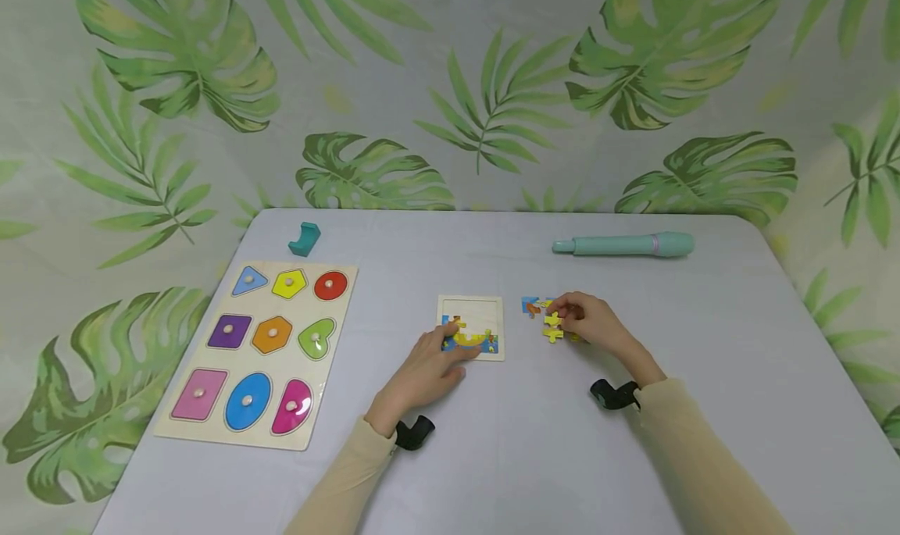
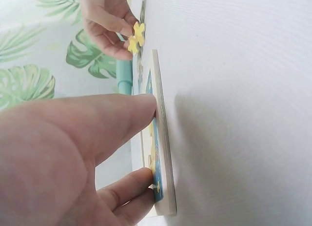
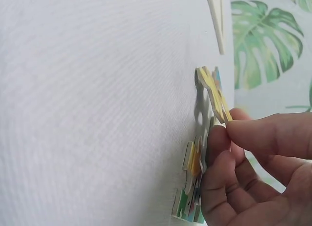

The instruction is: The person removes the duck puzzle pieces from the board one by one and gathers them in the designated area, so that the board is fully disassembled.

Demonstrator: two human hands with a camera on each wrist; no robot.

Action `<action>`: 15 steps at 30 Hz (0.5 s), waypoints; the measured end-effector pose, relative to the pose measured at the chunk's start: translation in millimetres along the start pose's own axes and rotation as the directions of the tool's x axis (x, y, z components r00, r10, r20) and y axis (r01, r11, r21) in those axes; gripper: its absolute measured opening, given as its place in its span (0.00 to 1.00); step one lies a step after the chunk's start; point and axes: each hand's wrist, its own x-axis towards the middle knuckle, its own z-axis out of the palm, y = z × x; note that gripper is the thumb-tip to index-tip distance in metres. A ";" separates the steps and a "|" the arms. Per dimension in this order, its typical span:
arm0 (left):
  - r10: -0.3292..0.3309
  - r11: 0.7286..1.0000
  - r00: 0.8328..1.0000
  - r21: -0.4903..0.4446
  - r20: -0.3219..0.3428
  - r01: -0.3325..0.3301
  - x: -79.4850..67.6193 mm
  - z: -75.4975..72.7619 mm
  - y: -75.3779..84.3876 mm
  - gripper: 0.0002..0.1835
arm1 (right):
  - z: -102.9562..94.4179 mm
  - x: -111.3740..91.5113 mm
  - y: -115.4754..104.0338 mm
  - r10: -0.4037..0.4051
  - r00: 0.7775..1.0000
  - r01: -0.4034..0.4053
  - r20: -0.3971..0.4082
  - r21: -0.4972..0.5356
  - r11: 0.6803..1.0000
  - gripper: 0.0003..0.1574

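Note:
My left hand (image 1: 424, 367) rests on a small wooden jigsaw tray (image 1: 501, 308), thumb and fingertips touching its face. Blue and yellow pieces (image 1: 488, 342) fill the tray's near part and left side; bare wood shows at the upper right. To the right of the tray, my right hand (image 1: 591, 320) pinches a yellow jigsaw piece (image 3: 213, 92) between thumb and forefinger, tilted over the table. Loose pieces (image 1: 530, 306) lie beside and beneath this hand, some hidden by it. Several with green, orange and yellow parts (image 3: 191, 162) show below the fingers in the right wrist view.
A shape puzzle board (image 1: 260, 301) with knobbed pieces lies at the left. Behind it sits a teal curved block (image 1: 305, 239). A mint-green stick-like thing (image 1: 622, 244) lies along the back right. The table (image 1: 520, 457) meets a leaf-patterned cloth (image 1: 485, 90) at its back edge.

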 end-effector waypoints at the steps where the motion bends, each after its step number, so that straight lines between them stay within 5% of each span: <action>1: -0.001 1.000 1.000 0.000 0.000 0.001 0.1 0.0 0.1 0.19 | 0.2 -0.3 0.1 -0.003 1.000 0.003 -0.003 -0.007 1.000 0.15; 15: 0.009 1.000 1.000 0.005 -0.008 -0.009 0.6 1.2 -1.3 0.19 | 2.3 -1.1 1.6 -0.084 0.996 0.082 -0.012 -0.103 0.991 0.17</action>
